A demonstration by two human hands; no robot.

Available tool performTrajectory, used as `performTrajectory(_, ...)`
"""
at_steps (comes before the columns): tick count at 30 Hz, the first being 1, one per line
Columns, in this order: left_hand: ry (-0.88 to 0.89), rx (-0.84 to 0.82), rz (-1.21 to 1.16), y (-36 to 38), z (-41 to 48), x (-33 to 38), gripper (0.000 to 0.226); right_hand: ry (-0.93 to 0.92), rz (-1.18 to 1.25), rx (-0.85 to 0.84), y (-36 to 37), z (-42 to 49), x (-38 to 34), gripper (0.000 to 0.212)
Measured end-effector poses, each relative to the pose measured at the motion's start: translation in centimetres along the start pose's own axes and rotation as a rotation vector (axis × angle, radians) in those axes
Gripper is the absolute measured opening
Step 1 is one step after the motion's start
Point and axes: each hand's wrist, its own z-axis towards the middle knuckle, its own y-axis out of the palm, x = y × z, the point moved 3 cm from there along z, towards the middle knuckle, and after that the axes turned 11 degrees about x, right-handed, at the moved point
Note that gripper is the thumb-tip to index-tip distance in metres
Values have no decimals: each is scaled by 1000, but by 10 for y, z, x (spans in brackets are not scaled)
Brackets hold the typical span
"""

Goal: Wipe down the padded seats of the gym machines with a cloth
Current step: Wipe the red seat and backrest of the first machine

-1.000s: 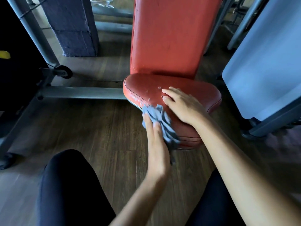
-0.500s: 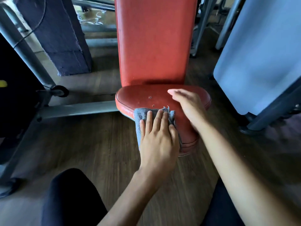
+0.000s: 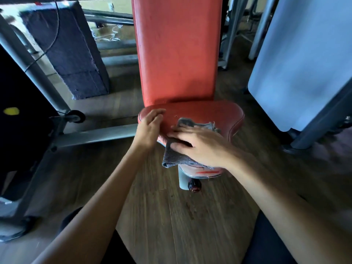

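At the frame's centre, the right hand lies flat on the grey cloth, fingers straight and slightly apart, pressing it onto the red seat's front edge. It looks mid-wipe. Just left, the left hand rests on the rim, fingers together. Beyond stands the backrest — next, I'd judge, a firm sweep rearward.

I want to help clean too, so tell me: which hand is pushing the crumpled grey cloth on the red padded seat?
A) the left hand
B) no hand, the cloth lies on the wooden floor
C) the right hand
C: the right hand lies flat on the crumpled grey cloth, pressing it onto the red padded seat, while the left hand rests bare on the seat's left edge.
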Motion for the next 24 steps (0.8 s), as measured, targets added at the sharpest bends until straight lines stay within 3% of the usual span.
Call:
performTrajectory(2,96,-67,249,9,2,-7,29,-23,-94,-27,-1,-15,9,54)
performTrajectory(4,231,-86,388,13,-1,-12,33,9,-49,58,-5,-31,22,57)
performTrajectory(10,370,-116,553,27,-7,-6,40,142,353,425,10,-93,55,56)
performTrajectory(14,446,-173,513,47,-14,1,43,142,473,347,8,-105,63,63)
performTrajectory(17,420,-146,482,46,-10,-5,51,89,437,291,-3,-104,72,73)
performTrajectory(24,423,-142,468,48,-12,-8,48,-148,122,519,20,-81,27,54)
